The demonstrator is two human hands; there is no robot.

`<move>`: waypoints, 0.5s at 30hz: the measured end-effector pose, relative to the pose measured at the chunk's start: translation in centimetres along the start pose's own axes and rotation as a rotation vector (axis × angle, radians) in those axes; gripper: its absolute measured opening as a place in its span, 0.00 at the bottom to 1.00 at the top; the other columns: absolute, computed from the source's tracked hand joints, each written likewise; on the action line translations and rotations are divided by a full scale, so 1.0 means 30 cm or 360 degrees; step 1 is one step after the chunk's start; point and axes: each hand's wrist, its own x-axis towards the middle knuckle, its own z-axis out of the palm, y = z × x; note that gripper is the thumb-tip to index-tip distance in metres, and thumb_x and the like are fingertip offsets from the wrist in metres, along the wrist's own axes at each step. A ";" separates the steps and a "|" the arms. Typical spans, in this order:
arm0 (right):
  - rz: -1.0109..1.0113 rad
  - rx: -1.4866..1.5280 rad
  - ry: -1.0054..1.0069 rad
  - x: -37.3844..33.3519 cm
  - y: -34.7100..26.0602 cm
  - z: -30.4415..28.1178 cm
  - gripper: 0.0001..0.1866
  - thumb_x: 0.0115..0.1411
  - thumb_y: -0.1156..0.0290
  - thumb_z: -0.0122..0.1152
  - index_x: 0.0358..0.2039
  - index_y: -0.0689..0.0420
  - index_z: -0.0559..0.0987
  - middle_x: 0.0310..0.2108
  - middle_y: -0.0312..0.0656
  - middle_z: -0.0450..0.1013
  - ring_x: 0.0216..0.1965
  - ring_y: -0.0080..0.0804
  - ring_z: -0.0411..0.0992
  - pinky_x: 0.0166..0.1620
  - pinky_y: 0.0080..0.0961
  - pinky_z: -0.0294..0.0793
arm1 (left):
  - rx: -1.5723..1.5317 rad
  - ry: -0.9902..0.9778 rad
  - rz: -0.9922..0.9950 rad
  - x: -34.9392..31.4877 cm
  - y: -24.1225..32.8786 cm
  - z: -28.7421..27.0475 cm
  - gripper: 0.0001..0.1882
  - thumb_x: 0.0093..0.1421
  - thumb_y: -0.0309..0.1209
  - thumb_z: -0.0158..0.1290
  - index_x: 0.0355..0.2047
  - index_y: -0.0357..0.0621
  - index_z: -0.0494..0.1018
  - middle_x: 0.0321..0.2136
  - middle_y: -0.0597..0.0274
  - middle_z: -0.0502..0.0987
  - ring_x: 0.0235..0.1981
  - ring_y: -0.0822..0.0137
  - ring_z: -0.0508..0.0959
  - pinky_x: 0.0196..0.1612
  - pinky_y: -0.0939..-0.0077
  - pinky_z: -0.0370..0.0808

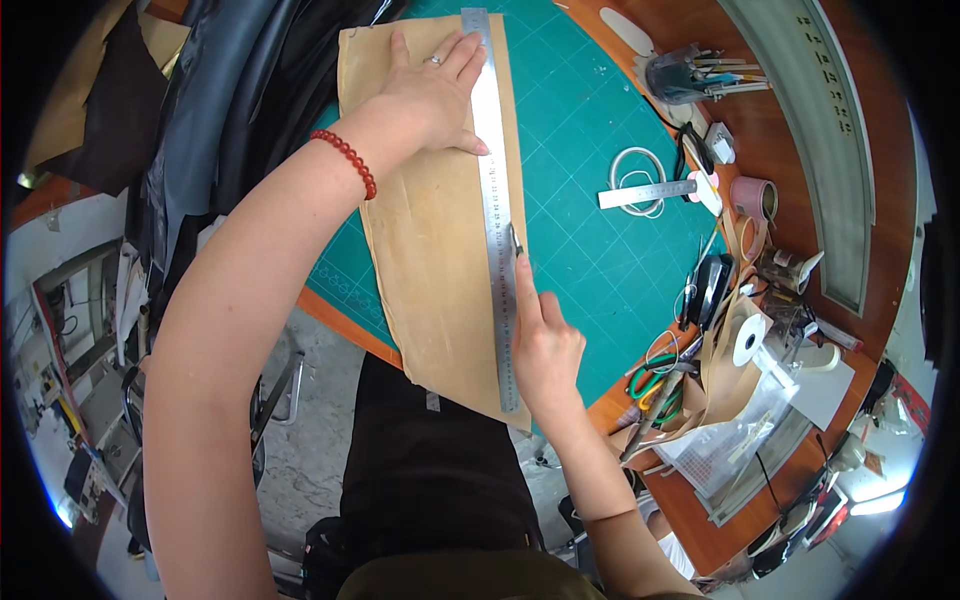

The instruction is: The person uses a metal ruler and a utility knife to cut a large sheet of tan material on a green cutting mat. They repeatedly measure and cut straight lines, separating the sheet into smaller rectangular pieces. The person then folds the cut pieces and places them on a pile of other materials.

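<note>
Basically pinching slim tool (517, 242) in R hand (548, 352), w/ handle mostly hidden & tip by R edge of long steel ruler (494, 185). Pressing ruler onto tan sheet (435, 270) w/ L hand (432, 105) spread flat. Hiding part of green mat (580, 130) under sheet. Can't ID items (738, 76) in clear cup (672, 82), top R.

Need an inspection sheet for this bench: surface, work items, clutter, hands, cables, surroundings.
Surface: green gridded mat on a wooden table.
Work items: tan sheet on the mat; long metal ruler lengthwise on it.
Clutter: short ruler, cup of tools, white spool, all right side.
Hands: left hand spread over sheet and long ruler; right hand grips a slim tool at the ruler's right edge.
Cables: white coiled cord under the short ruler.
Surroundings: dark draped material, left.
</note>
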 end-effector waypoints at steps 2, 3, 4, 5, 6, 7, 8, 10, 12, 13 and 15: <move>0.0050 0.0016 -0.0054 -0.009 0.002 -0.017 0.35 0.55 0.84 0.57 0.66 0.57 0.70 0.27 0.44 0.72 0.17 0.35 0.73 0.22 0.30 0.76 | -0.0075 0.0129 0.0053 0.007 -0.017 0.027 0.62 0.52 0.62 0.62 0.74 0.41 0.44 0.76 0.58 0.41 0.76 0.58 0.43 0.71 0.28 0.42; 0.0030 0.0253 -0.0004 -0.003 0.030 -0.018 0.33 0.57 0.82 0.57 0.66 0.57 0.70 0.28 0.44 0.74 0.18 0.35 0.74 0.23 0.31 0.77 | -0.0111 0.0193 0.0074 0.009 -0.026 0.047 0.61 0.52 0.61 0.63 0.74 0.41 0.45 0.75 0.57 0.42 0.76 0.56 0.44 0.71 0.28 0.43; 0.0005 0.0500 0.0048 0.007 0.081 -0.009 0.31 0.60 0.81 0.57 0.66 0.57 0.70 0.29 0.45 0.75 0.19 0.35 0.75 0.24 0.31 0.77 | -0.0159 0.0297 0.0063 -0.003 -0.032 0.066 0.59 0.53 0.60 0.63 0.73 0.43 0.47 0.75 0.57 0.42 0.76 0.55 0.44 0.71 0.28 0.43; 0.0153 0.0752 -0.0055 0.032 0.101 -0.043 0.28 0.64 0.79 0.56 0.65 0.58 0.70 0.31 0.47 0.78 0.21 0.35 0.77 0.28 0.32 0.78 | -0.0207 0.0398 0.0041 -0.034 -0.035 0.091 0.57 0.53 0.59 0.63 0.73 0.44 0.49 0.75 0.56 0.43 0.76 0.53 0.45 0.71 0.28 0.44; 0.0318 0.0994 -0.0136 0.057 0.119 -0.079 0.24 0.67 0.76 0.55 0.65 0.59 0.70 0.33 0.50 0.80 0.24 0.36 0.79 0.32 0.34 0.78 | -0.0254 0.0498 0.0015 -0.070 -0.031 0.120 0.55 0.54 0.58 0.63 0.73 0.46 0.51 0.75 0.56 0.44 0.75 0.52 0.45 0.70 0.28 0.44; 0.0496 0.1027 -0.0124 0.099 0.122 -0.130 0.23 0.67 0.77 0.55 0.63 0.60 0.71 0.35 0.51 0.79 0.27 0.37 0.79 0.33 0.34 0.78 | -0.0201 0.0694 0.0036 -0.113 -0.010 0.163 0.48 0.57 0.57 0.60 0.72 0.52 0.54 0.74 0.56 0.46 0.75 0.49 0.46 0.70 0.26 0.44; 0.0683 0.1065 -0.0108 0.144 0.124 -0.153 0.22 0.67 0.78 0.55 0.61 0.61 0.71 0.36 0.52 0.79 0.30 0.37 0.79 0.35 0.35 0.77 | -0.0201 0.0747 0.0044 -0.162 0.022 0.192 0.47 0.58 0.57 0.59 0.72 0.54 0.55 0.74 0.57 0.46 0.75 0.49 0.46 0.69 0.24 0.43; 0.0565 0.1093 0.0112 0.252 0.150 -0.096 0.20 0.66 0.77 0.55 0.58 0.62 0.71 0.40 0.54 0.77 0.33 0.41 0.79 0.37 0.36 0.77 | -0.0200 0.0849 0.0101 -0.220 0.103 0.239 0.45 0.60 0.57 0.57 0.72 0.56 0.55 0.74 0.58 0.47 0.75 0.49 0.46 0.68 0.21 0.42; 0.0284 0.0919 0.0330 0.372 0.162 0.006 0.19 0.64 0.73 0.59 0.54 0.63 0.71 0.45 0.56 0.74 0.35 0.49 0.79 0.40 0.41 0.77 | -0.0309 0.0820 0.0101 -0.260 0.144 0.279 0.44 0.60 0.58 0.56 0.72 0.58 0.56 0.74 0.59 0.48 0.75 0.49 0.46 0.66 0.18 0.40; 0.0298 0.0922 0.0254 0.425 0.121 0.023 0.24 0.61 0.68 0.65 0.55 0.63 0.71 0.43 0.57 0.76 0.38 0.54 0.79 0.43 0.43 0.77 | -0.0363 0.0795 0.0080 -0.268 0.146 0.295 0.43 0.60 0.58 0.55 0.72 0.58 0.56 0.74 0.60 0.49 0.75 0.49 0.46 0.65 0.16 0.39; 0.0495 0.0822 0.0066 0.507 0.061 0.014 0.22 0.56 0.66 0.69 0.47 0.63 0.76 0.33 0.56 0.79 0.36 0.53 0.80 0.42 0.43 0.78 | -0.0355 0.0818 0.0044 -0.265 0.144 0.296 0.42 0.61 0.61 0.53 0.71 0.60 0.58 0.74 0.62 0.50 0.75 0.50 0.47 0.65 0.15 0.39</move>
